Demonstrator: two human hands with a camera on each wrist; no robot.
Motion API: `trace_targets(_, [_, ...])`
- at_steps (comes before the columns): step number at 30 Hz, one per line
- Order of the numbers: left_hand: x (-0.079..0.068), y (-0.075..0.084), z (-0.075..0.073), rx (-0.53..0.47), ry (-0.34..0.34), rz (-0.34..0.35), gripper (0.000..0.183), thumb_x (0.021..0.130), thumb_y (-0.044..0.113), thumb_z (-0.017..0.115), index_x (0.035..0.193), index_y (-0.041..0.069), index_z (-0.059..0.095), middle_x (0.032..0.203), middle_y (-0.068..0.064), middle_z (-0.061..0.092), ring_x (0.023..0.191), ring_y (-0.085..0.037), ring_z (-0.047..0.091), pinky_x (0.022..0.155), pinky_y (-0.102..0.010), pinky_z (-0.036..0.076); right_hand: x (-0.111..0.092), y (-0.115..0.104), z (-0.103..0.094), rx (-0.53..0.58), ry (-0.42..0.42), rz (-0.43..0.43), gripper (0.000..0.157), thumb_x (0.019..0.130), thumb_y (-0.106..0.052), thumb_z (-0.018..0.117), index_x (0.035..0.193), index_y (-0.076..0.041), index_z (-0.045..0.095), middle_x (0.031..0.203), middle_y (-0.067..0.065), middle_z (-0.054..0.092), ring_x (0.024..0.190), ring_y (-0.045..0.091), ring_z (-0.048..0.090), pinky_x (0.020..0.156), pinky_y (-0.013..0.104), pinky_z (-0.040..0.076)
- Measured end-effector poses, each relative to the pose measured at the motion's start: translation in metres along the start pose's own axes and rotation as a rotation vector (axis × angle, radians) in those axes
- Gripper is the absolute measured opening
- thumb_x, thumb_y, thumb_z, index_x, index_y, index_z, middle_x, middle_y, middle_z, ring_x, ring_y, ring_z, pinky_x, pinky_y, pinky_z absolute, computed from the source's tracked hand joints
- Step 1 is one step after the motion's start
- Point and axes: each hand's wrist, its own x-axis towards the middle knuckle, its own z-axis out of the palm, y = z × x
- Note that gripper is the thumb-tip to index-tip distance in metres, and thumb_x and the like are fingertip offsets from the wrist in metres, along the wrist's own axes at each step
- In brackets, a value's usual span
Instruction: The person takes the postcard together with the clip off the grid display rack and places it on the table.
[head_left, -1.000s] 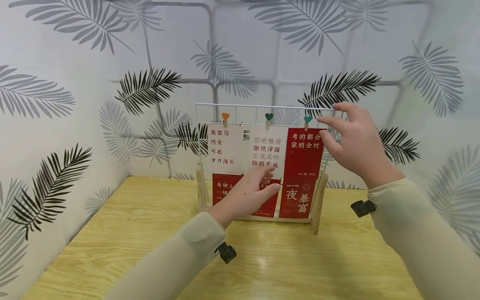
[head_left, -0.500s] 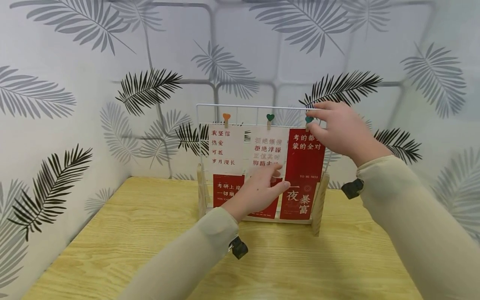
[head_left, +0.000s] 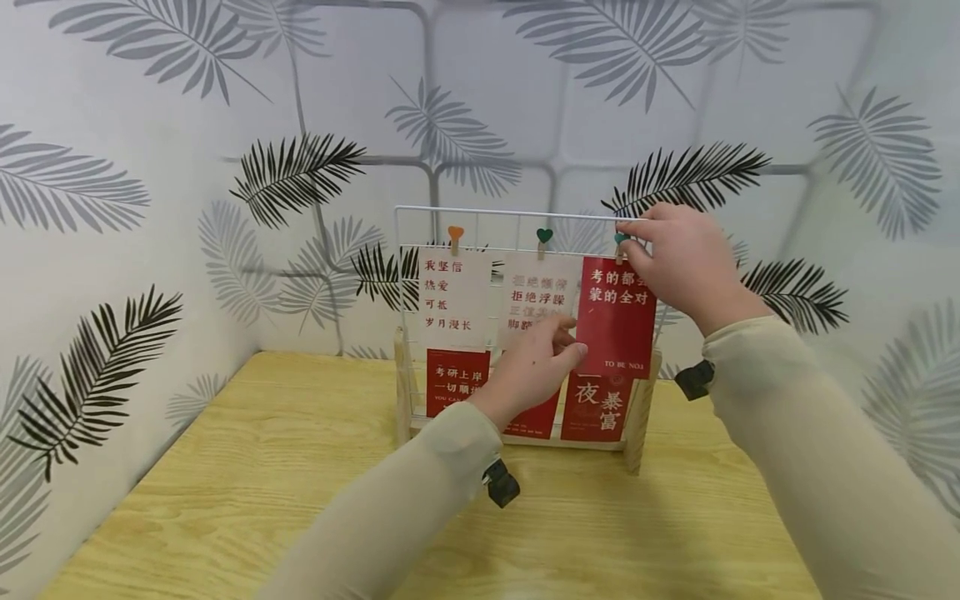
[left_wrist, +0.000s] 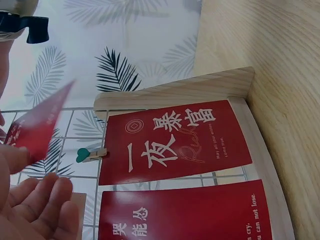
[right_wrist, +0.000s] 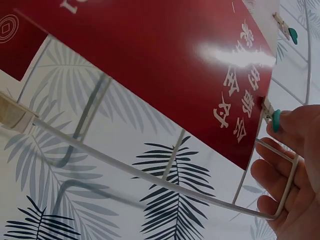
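My right hand (head_left: 678, 254) is at the top right of a white wire grid (right_wrist: 150, 177). Its thumb and index finger pinch a small clothespin with a teal heart (right_wrist: 275, 120), while other fingers reach behind the wires. That clothespin has the upper edge of a red card (head_left: 615, 321) with white lettering, and the card slants out from the grid. At the card's left edge my left hand (head_left: 528, 367) pinches it between thumb and bent index finger. Beneath it hangs another red card (left_wrist: 175, 142), under a clothespin with a green heart (left_wrist: 85, 155).
Two white cards (head_left: 453, 296) hang to the left under clothespins with an orange heart (head_left: 455, 233) and a dark green heart (head_left: 544, 237). More red cards (head_left: 456, 375) hang below them. The grid stands in a wooden base (head_left: 637, 425) on a wood-grain table (head_left: 300, 450), before a leaf-patterned wall.
My right hand moved left onto the teal-heart clothespin. My left hand moved right to the card's edge, and the upper red card now tilts away from the grid.
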Motion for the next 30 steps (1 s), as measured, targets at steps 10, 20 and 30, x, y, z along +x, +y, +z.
trace_targets(10, [0.013, 0.008, -0.004, 0.009, 0.138, 0.045, 0.026, 0.105, 0.025, 0.057, 0.128, 0.013, 0.060, 0.107, 0.005, 0.064, 0.092, -0.010, 0.059, 0.079, -0.029, 0.051, 0.003, -0.001, 0.004, 0.001, 0.087, -0.014, 0.029, 0.102, -0.020, 0.058, 0.124, -0.008, 0.073, 0.107, 0.015, 0.067, 0.097, 0.034, 0.058, 0.084, 0.053, 0.047])
trace_targets(20, [0.017, 0.009, 0.001, 0.033, 0.138, 0.022, 0.018, 0.104, 0.025, 0.060, 0.120, 0.017, 0.061, 0.098, 0.009, 0.063, 0.087, -0.011, 0.058, 0.074, -0.027, 0.050, 0.000, -0.002, 0.007, -0.002, 0.112, 0.016, 0.025, 0.102, -0.020, 0.060, 0.118, -0.009, 0.075, 0.105, 0.013, 0.067, 0.097, 0.033, 0.057, 0.086, 0.055, 0.046])
trace_targets(30, [0.021, 0.006, 0.003, 0.054, 0.158, 0.056, 0.009, 0.103, 0.024, 0.062, 0.108, 0.017, 0.061, 0.094, 0.009, 0.061, 0.086, -0.011, 0.057, 0.075, -0.028, 0.050, 0.000, -0.002, 0.011, 0.070, 0.176, 0.019, 0.021, 0.101, -0.018, 0.062, 0.114, -0.009, 0.077, 0.110, 0.014, 0.068, 0.102, 0.033, 0.058, 0.092, 0.055, 0.044])
